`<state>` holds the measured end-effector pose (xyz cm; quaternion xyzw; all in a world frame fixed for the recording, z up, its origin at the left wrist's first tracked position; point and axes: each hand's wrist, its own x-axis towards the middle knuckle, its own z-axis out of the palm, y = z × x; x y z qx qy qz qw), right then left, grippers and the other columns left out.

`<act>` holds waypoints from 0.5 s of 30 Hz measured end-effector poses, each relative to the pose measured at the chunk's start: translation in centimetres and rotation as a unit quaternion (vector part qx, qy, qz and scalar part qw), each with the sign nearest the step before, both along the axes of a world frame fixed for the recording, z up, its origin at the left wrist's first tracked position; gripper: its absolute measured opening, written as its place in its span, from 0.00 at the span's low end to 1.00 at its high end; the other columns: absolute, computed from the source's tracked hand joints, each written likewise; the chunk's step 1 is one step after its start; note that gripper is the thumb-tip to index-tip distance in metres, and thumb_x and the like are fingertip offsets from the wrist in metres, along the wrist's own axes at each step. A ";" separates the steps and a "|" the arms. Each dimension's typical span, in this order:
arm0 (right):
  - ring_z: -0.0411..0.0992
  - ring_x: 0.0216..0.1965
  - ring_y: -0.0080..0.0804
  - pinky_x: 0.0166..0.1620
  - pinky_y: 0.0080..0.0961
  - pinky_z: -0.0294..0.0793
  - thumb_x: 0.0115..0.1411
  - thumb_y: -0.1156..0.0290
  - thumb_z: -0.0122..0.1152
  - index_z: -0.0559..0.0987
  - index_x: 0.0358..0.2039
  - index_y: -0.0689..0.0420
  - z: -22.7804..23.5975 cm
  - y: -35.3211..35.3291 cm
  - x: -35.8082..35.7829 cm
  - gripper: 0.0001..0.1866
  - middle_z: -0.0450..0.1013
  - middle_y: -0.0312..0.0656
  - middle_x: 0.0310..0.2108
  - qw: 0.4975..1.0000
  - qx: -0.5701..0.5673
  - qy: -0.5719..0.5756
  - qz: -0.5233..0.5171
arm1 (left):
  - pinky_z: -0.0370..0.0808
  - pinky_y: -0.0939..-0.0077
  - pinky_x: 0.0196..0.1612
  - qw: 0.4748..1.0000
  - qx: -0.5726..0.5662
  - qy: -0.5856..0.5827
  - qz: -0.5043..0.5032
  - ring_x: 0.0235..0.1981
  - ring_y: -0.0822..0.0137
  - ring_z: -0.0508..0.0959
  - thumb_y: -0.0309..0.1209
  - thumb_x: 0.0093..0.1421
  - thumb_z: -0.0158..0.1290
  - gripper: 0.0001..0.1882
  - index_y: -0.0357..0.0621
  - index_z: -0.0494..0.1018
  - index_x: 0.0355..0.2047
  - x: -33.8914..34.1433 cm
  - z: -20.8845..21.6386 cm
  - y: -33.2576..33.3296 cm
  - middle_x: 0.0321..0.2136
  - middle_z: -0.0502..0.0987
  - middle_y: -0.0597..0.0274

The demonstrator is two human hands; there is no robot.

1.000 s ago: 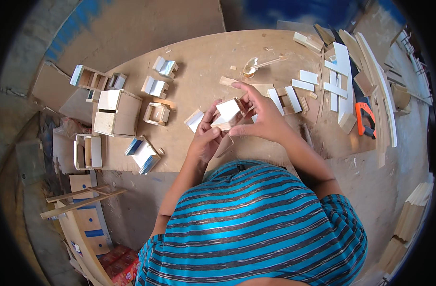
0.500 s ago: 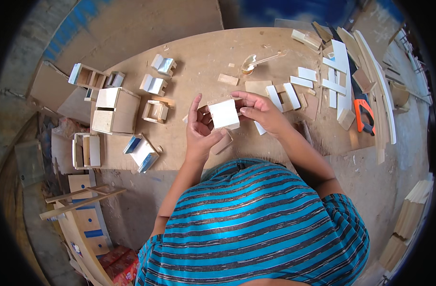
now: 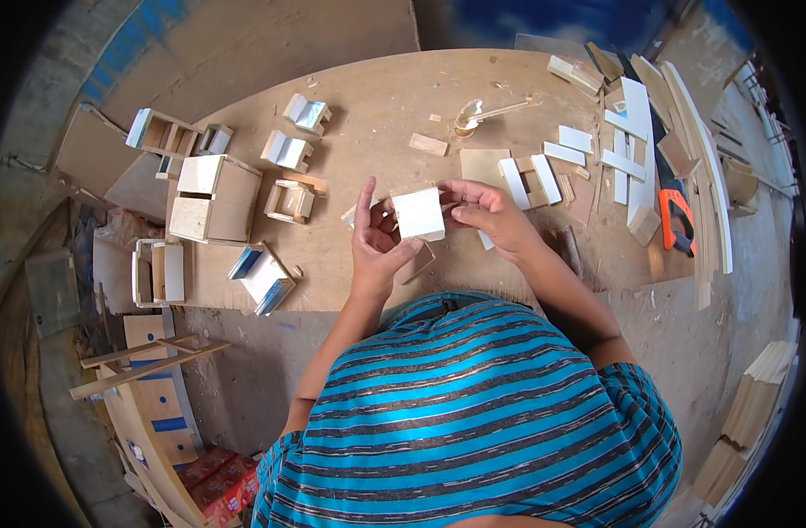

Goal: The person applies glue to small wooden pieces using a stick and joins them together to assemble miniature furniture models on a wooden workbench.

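Note:
Above the table's near edge, a small wooden piece with a square white face (image 3: 419,214) is held up between both hands. My left hand (image 3: 376,253) grips it from the left and below, with the thumb at its lower edge and the forefinger sticking up. My right hand (image 3: 501,222) is closed at the piece's right side, fingers bent along its upper right edge; the fingertips are partly hidden. Beneath the held piece, another thin wooden piece (image 3: 417,264) lies on the table. Farther off lies a cup of pale paste with a stick (image 3: 470,120).
Several small chair-like wooden assemblies (image 3: 288,151) stand on the left of the table (image 3: 368,97), near a larger wooden box (image 3: 213,198). White-faced strips (image 3: 544,179) lie to the right. An orange-handled saw (image 3: 676,222) rests beside long boards (image 3: 698,167) at the right edge.
My right fingers have curled in more around the held piece's right side. The whole view has shifted slightly; the things on the table look unmoved.

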<state>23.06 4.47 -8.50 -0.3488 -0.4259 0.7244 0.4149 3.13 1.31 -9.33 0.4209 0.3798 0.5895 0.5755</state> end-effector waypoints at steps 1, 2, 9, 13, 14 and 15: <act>0.71 0.44 0.23 0.49 0.23 0.70 0.60 0.78 0.51 0.67 0.58 0.63 -0.2 0.0 0.1 0.23 0.73 0.40 0.46 1.000 0.012 -0.017 0.007 | 0.69 0.67 0.55 1.000 -0.009 -0.002 -0.011 0.51 0.62 0.71 0.18 0.40 0.61 0.53 0.45 0.47 0.67 -0.1 0.0 -0.1 0.49 0.68 0.56; 0.71 0.42 0.22 0.48 0.23 0.71 0.61 0.77 0.51 0.68 0.57 0.62 -0.5 0.0 0.2 0.23 0.73 0.39 0.43 0.999 0.023 -0.034 0.014 | 0.69 0.68 0.55 1.000 -0.018 -0.005 -0.021 0.51 0.63 0.71 0.19 0.40 0.61 0.53 0.46 0.48 0.67 -0.1 0.0 -0.2 0.49 0.68 0.57; 0.70 0.43 0.22 0.46 0.22 0.72 0.60 0.73 0.56 0.69 0.57 0.57 0.0 -0.2 0.9 0.24 0.71 0.37 0.41 0.998 -0.027 -0.056 0.022 | 0.68 0.69 0.56 0.983 -0.115 -0.106 -0.098 0.52 0.63 0.71 0.26 0.41 0.58 0.51 0.48 0.48 0.67 -0.7 -1.3 -0.3 0.50 0.69 0.57; 0.70 0.40 0.21 0.43 0.21 0.72 0.58 0.72 0.61 0.69 0.57 0.59 -0.3 -0.6 0.2 0.26 0.73 0.37 0.40 0.988 0.059 -0.132 0.050 | 0.69 0.69 0.56 0.966 -0.156 -0.159 -0.132 0.52 0.63 0.71 0.29 0.46 0.57 0.46 0.48 0.49 0.66 -0.3 -1.6 -0.1 0.52 0.69 0.56; 0.70 0.39 0.20 0.42 0.21 0.72 0.57 0.72 0.62 0.68 0.57 0.60 -0.7 -0.8 0.0 0.27 0.73 0.38 0.40 0.970 0.140 -0.194 0.041 | 0.70 0.69 0.55 0.963 -0.168 -0.167 -0.130 0.51 0.64 0.72 0.30 0.50 0.55 0.43 0.47 0.50 0.66 -0.1 -1.5 0.0 0.52 0.69 0.57; 0.70 0.39 0.20 0.42 0.21 0.72 0.57 0.72 0.62 0.68 0.57 0.60 -1.2 -0.8 -0.1 0.27 0.73 0.38 0.40 0.970 0.140 -0.193 0.041 | 0.70 0.69 0.55 0.963 -0.168 -0.167 -0.131 0.51 0.64 0.72 0.30 0.50 0.55 0.43 0.47 0.50 0.66 -0.2 -1.6 0.0 0.52 0.69 0.57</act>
